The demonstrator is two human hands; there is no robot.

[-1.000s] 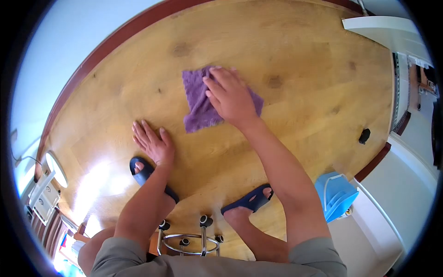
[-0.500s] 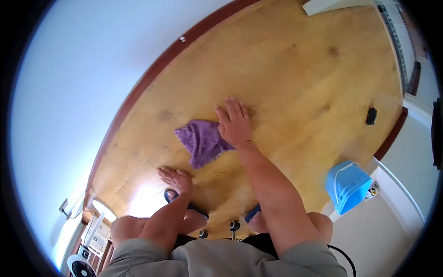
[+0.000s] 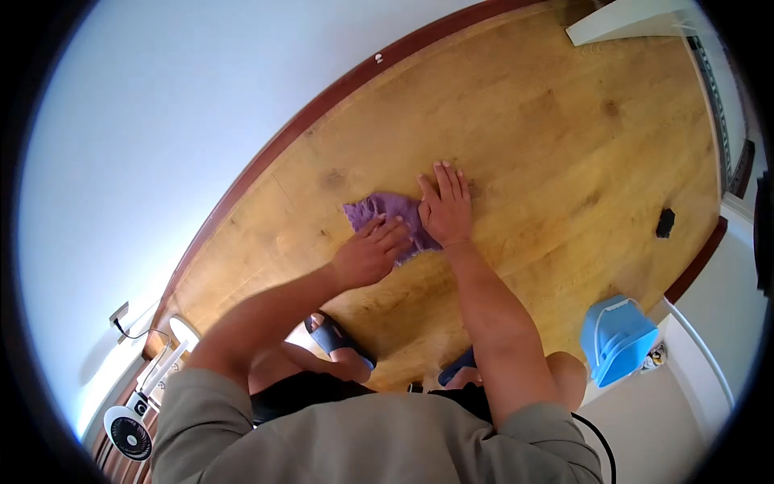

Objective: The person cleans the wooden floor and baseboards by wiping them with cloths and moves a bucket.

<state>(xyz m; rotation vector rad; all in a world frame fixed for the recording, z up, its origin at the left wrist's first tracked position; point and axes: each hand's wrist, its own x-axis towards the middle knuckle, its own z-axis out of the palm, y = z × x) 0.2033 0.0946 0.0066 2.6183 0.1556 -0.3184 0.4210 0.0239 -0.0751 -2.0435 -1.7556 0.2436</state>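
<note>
A crumpled purple cloth point(image 3: 388, 204) lies on the wooden floor in front of me. My left hand point(image 3: 369, 253) reaches over its near side, fingers stretched out on top of the fabric and hiding part of it. On the cloth's right edge rests my right hand point(image 3: 447, 211), palm down, with its fingers spread and pointing away from me past the fabric. Neither hand is wrapped around anything.
A light blue bucket point(image 3: 606, 323) with a white handle stands at the right. Farther up lies a small black object point(image 3: 665, 223). Dark red baseboard point(image 3: 298, 125) runs along the white wall. At lower left is a fan point(image 3: 129, 433). My slippered foot point(image 3: 330, 335) is below.
My left hand has moved up and right from the bare floor onto the cloth. My right hand stays at the cloth's right edge. The view has shifted, and I lean farther forward.
</note>
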